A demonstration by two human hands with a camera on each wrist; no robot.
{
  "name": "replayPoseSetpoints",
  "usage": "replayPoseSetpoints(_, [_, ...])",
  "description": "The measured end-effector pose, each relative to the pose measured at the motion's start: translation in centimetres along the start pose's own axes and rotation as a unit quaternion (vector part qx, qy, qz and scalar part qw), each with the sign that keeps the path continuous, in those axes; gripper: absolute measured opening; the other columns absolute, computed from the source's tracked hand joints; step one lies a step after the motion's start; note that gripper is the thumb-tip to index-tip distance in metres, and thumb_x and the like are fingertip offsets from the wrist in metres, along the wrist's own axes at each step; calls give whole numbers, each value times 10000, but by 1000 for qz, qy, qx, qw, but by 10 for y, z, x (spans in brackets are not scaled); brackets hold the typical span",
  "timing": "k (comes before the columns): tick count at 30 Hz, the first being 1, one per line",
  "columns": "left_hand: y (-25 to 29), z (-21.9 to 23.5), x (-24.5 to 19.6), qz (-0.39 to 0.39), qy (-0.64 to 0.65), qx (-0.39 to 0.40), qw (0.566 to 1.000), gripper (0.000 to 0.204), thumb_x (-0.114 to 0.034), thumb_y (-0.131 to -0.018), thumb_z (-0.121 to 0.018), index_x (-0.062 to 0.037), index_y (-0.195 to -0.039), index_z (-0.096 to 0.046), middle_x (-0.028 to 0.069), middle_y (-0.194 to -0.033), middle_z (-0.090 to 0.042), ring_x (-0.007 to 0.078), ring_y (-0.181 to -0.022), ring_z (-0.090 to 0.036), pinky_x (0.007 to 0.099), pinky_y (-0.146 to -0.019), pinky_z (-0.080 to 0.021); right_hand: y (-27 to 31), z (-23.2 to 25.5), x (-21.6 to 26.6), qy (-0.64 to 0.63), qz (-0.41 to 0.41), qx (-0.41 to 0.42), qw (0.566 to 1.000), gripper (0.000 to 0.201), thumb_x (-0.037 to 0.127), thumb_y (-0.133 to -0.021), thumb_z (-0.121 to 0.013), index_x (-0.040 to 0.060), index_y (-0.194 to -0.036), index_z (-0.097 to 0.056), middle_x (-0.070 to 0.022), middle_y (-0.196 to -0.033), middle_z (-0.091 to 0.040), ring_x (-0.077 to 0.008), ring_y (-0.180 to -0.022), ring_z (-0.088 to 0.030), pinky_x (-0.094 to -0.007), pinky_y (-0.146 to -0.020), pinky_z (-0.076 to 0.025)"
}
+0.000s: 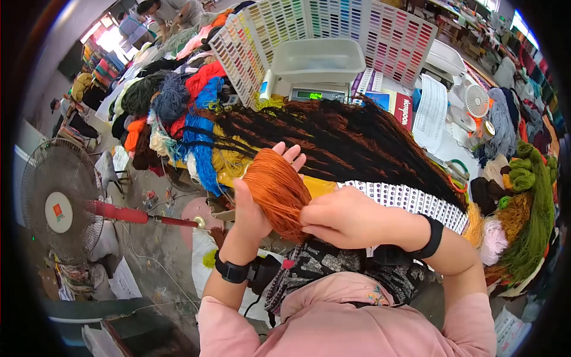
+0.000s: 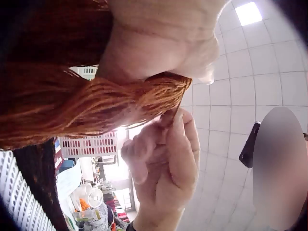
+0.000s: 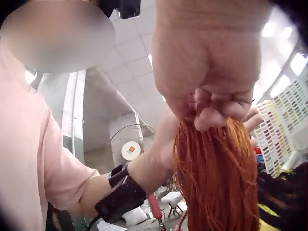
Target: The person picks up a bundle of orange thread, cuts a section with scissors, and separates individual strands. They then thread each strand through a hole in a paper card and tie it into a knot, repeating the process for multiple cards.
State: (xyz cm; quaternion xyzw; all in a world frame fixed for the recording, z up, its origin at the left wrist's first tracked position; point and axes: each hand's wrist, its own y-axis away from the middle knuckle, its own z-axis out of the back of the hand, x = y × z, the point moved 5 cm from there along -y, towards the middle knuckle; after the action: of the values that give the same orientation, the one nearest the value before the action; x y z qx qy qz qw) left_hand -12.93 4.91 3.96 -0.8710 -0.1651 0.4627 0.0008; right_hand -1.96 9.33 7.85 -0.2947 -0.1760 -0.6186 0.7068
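An orange-brown hank of yarn lies across my left hand, in front of my body. The fingers of that hand extend past the hank's far side, and the thumb stands up at its left. My right hand is at the hank's near right end, fingers bent in. In the left wrist view, the right hand's thumb and fingertips pinch a thin strand drawn from the gathered end of the yarn. From the right wrist, the orange strands hang down below the curled fingers.
Long black and brown yarn covers the table ahead. Behind it stand a scale with a clear plastic tub and colour-sample boards. Coloured hanks pile up at left; green yarn lies right. A pedestal fan stands left.
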Motion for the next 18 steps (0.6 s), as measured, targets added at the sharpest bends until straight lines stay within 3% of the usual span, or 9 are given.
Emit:
replayPoseSetpoints(3, [2,15,-13,-35,135,16,990,779,-586,-780,-368,-21,-1285,-190,194,-1276,-307,270,-1189,-305,363,-951,-286,10,14,8,-93,105,-48,989,145,154,-760,-524,45,-681,-469,-131,-776,-512,-236,-694,-523,-320,-582,-419])
replayPoseSetpoints(6, [8,43,-19,-54,76,-79,992,519,-426,-846,-388,-23,-1173,-378,181,-1141,-454,291,-1126,-387,409,-931,-318,22,37,9,-253,100,-90,958,155,125,-760,-536,30,-658,-469,-144,-915,-494,-203,-824,-505,-309,-706,-405])
replayPoseSetpoints(7, [10,53,-23,-44,123,-103,986,219,-249,-866,-411,-58,-920,-503,117,-940,-563,269,-1051,-462,405,-903,-348,28,42,5,-351,103,-118,923,159,117,-759,-538,30,-646,-468,-155,-946,-494,-215,-860,-499,-330,-760,-387])
replayPoseSetpoints(10, [15,75,-42,-35,86,-102,990,174,-220,-855,-439,-93,-740,-470,70,-813,-585,243,-1006,-498,389,-869,-373,39,50,-11,-612,177,-162,753,103,126,-779,-525,71,-706,-478,-118,-885,-532,-276,-927,-484,-412,-864,-339])
replayPoseSetpoints(11, [17,78,-56,-34,20,-155,987,199,-212,-853,-439,-104,-686,-436,75,-785,-589,229,-984,-513,386,-846,-385,44,57,-14,-650,168,-193,716,112,142,-793,-517,80,-716,-467,-83,-836,-533,-254,-912,-491,-414,-857,-342])
replayPoseSetpoints(12, [19,88,-66,-52,17,-191,980,201,-215,-832,-476,-92,-676,-448,142,-845,-601,210,-814,-544,335,-736,-430,50,63,-17,-685,160,-223,675,120,158,-808,-510,89,-726,-456,-47,-786,-533,-232,-897,-497,-417,-850,-344])
replayPoseSetpoints(14, [25,89,-94,-44,-10,-229,972,191,-217,-829,-479,-105,-678,-448,90,-749,-588,187,-770,-542,344,-733,-430,59,72,-23,-742,176,-279,584,149,180,-832,-487,99,-718,-436,9,-704,-494,-171,-861,-510,-398,-828,-357])
replayPoseSetpoints(17, [29,97,-138,-72,46,-163,983,190,-238,-819,-495,-125,-677,-442,-18,-585,-454,158,-665,-515,352,-698,-429,52,69,-31,-751,130,-270,589,118,181,-847,-464,111,-754,-448,27,-613,-430,-124,-732,-490,-324,-747,-384])
replayPoseSetpoints(18, [27,93,-153,-65,168,-111,977,207,-246,-811,-506,-124,-664,-429,-20,-601,-463,154,-613,-498,342,-690,-426,49,63,-33,-754,114,-258,594,115,182,-849,-461,111,-760,-448,27,-599,-416,-124,-704,-483,-314,-727,-389])
